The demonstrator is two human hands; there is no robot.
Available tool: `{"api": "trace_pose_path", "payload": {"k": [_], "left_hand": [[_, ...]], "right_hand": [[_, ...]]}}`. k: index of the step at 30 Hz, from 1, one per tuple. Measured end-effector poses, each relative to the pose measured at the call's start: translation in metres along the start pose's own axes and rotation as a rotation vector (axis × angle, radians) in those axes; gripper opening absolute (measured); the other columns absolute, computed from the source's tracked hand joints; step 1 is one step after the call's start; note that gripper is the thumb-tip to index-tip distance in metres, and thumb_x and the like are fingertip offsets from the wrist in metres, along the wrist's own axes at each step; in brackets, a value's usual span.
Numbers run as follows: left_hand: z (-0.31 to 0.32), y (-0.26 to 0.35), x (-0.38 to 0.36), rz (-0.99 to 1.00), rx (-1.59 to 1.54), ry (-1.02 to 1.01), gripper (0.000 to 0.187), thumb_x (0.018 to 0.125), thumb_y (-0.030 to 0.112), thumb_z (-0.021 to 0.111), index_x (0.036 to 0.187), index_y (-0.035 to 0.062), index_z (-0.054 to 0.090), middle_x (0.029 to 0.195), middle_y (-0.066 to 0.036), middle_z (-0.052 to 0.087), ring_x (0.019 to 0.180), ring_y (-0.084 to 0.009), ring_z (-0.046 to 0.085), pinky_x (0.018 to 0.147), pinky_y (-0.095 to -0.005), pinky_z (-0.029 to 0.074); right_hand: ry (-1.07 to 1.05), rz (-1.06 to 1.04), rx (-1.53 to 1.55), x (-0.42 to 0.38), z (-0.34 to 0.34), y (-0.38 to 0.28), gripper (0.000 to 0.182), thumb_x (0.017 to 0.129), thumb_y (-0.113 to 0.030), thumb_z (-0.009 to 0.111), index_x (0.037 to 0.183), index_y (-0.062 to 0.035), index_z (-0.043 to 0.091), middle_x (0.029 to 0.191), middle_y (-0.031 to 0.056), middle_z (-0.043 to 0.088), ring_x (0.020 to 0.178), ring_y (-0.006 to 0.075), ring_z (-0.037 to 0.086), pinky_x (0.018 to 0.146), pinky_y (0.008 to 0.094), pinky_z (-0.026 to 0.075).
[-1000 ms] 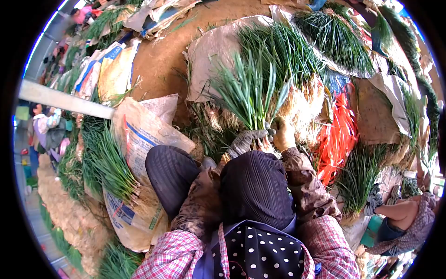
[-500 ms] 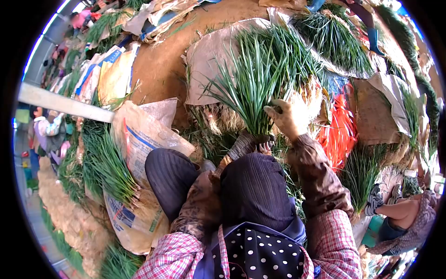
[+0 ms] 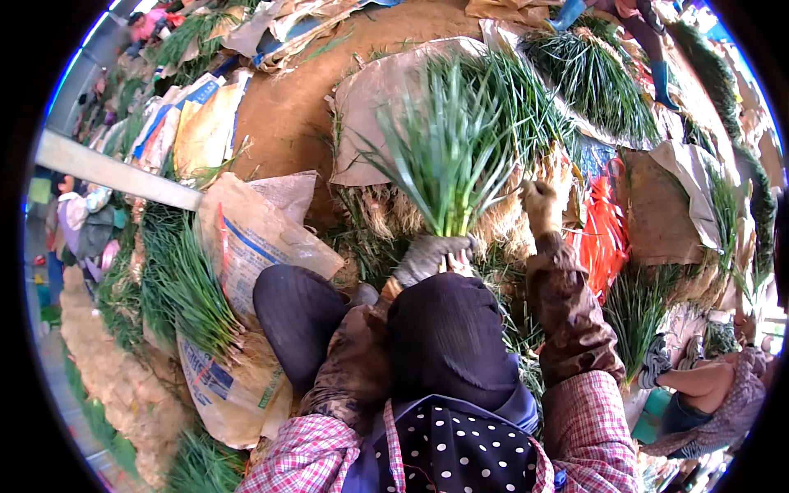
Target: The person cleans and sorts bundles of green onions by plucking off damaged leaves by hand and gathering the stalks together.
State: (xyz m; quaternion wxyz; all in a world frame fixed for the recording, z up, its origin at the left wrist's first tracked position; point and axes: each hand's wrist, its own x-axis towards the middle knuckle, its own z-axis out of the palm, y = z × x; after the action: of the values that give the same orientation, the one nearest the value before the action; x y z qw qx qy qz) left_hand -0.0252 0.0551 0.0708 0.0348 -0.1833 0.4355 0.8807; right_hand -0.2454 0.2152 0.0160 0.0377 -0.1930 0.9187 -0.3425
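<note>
My left hand [image 3: 429, 256], in a grey glove, is closed around the lower stalks of an upright bunch of green onions [image 3: 448, 177] in front of my knee. Its long leaves fan out above the hand and are slightly blurred. To the right, my right hand [image 3: 541, 205], in a pale glove, is pinched closed on a thin leaf [image 3: 501, 198] that sticks out to its left. Behind the bunch lies a pile of green onions [image 3: 538, 115], roots towards me, partly hidden by the bunch and a brown sack [image 3: 370, 107].
Red plastic strips [image 3: 598, 234] hang right of my right hand. More green onions [image 3: 193, 287] lie on a printed sack [image 3: 271, 238] at left. A pale bar [image 3: 119, 172] crosses the left side. Another person's legs [image 3: 694, 386] show at right, and a blue boot [image 3: 662, 86] at upper right.
My right hand has moved right and slightly down, away from the bunch, with a thin leaf in its fingers. My left hand keeps its hold, and the bunch has shifted slightly.
</note>
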Motion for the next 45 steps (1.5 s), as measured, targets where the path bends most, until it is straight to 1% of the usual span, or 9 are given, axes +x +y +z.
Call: {"api": "trace_pose_path", "payload": {"k": [5, 6, 12, 18, 23, 29, 33, 37, 45], "left_hand": [[-0.016, 0.029, 0.0, 0.486, -0.397, -0.135, 0.027, 0.083, 0.015, 0.066, 0.105, 0.0017, 0.058, 0.087, -0.007, 0.064, 0.08, -0.0173, 0.062, 0.082, -0.0478, 0.053], [0.0, 0.042, -0.012, 0.485, -0.575, -0.057, 0.038, 0.084, 0.017, 0.066, 0.117, 0.0038, 0.055, 0.089, -0.003, 0.062, 0.082, -0.0159, 0.06, 0.088, -0.0513, 0.049], [-0.028, -0.006, 0.011, 0.152, -0.559, 0.079, 0.034, 0.082, 0.014, 0.067, 0.114, 0.0035, 0.058, 0.09, -0.002, 0.062, 0.079, -0.0141, 0.059, 0.075, -0.0281, 0.049], [-0.009, -0.016, 0.012, -0.017, -0.464, 0.126, 0.032, 0.081, 0.01, 0.065, 0.112, 0.0041, 0.058, 0.09, -0.006, 0.063, 0.081, -0.02, 0.061, 0.073, -0.0325, 0.052], [0.001, -0.011, 0.008, -0.025, -0.125, 0.105, 0.033, 0.082, 0.02, 0.065, 0.109, 0.0015, 0.06, 0.077, -0.008, 0.065, 0.064, -0.0166, 0.062, 0.055, -0.0258, 0.046], [-0.015, -0.026, 0.023, -0.198, -0.259, -0.023, 0.023, 0.085, 0.019, 0.062, 0.096, -0.0014, 0.061, 0.074, -0.006, 0.063, 0.056, -0.0119, 0.055, 0.051, -0.0236, 0.045], [-0.003, -0.025, 0.018, -0.145, -0.287, 0.132, 0.024, 0.085, 0.017, 0.061, 0.099, -0.0031, 0.059, 0.075, -0.007, 0.061, 0.056, -0.0122, 0.054, 0.052, -0.0224, 0.046], [-0.014, -0.035, 0.026, -0.16, -0.419, -0.007, 0.03, 0.082, 0.013, 0.066, 0.106, -0.0027, 0.059, 0.082, -0.006, 0.063, 0.066, -0.0132, 0.059, 0.06, -0.0229, 0.049], [-0.004, -0.023, 0.017, -0.092, -0.56, -0.034, 0.034, 0.08, 0.011, 0.066, 0.112, 0.0004, 0.057, 0.096, -0.009, 0.064, 0.083, -0.0171, 0.061, 0.078, -0.0293, 0.05]], "right_hand": [[-1.193, 0.245, -0.436, -0.068, -0.019, -0.015, 0.021, 0.089, -0.016, 0.054, 0.101, -0.0016, 0.063, 0.095, 0.0109, 0.069, 0.077, 0.0191, 0.067, 0.07, 0.0275, 0.055], [-1.215, -0.289, -0.731, -0.083, 0.045, 0.078, 0.048, 0.08, -0.048, 0.065, 0.112, -0.0119, 0.063, 0.096, 0.0059, 0.069, 0.078, 0.0178, 0.066, 0.074, 0.032, 0.054], [0.016, -0.143, -0.094, -0.001, 0.004, -0.007, 0.022, 0.084, -0.024, 0.067, 0.102, -0.0109, 0.065, 0.076, 0.006, 0.067, 0.06, 0.0123, 0.06, 0.06, 0.0276, 0.052], [-0.171, 0.094, -0.477, 0.048, 0.01, -0.014, 0.014, 0.087, -0.02, 0.06, 0.089, -0.0078, 0.066, 0.081, 0.0095, 0.067, 0.067, 0.0155, 0.063, 0.06, 0.0294, 0.05], [-0.058, -0.294, -0.14, -0.07, 0.007, -0.042, 0.014, 0.085, -0.024, 0.062, 0.078, -0.013, 0.065, 0.053, 0.0038, 0.061, 0.035, 0.0131, 0.049, 0.033, 0.0266, 0.042], [-0.496, -0.38, -0.043, -0.126, -0.016, -0.044, 0.024, 0.079, -0.006, 0.059, 0.102, -0.0102, 0.065, 0.07, 0.0134, 0.066, 0.063, 0.0238, 0.065, 0.061, 0.0358, 0.054], [-0.141, -0.143, -0.077, -0.064, -0.019, -0.036, 0.032, 0.081, -0.018, 0.064, 0.113, -0.0119, 0.061, 0.07, 0.0089, 0.067, 0.055, 0.0177, 0.061, 0.051, 0.032, 0.052], [0.169, -0.07, -0.7, 0.002, -0.031, -0.064, 0.032, 0.08, -0.037, 0.056, 0.098, -0.0148, 0.07, 0.111, 0.0094, 0.063, 0.111, 0.0245, 0.052, 0.094, 0.0417, 0.039], [-0.053, -0.141, -0.201, -0.032, -0.02, -0.036, 0.024, 0.086, -0.026, 0.058, 0.071, -0.0083, 0.061, 0.071, 0.0039, 0.06, 0.064, 0.0139, 0.053, 0.061, 0.0321, 0.043]]}}
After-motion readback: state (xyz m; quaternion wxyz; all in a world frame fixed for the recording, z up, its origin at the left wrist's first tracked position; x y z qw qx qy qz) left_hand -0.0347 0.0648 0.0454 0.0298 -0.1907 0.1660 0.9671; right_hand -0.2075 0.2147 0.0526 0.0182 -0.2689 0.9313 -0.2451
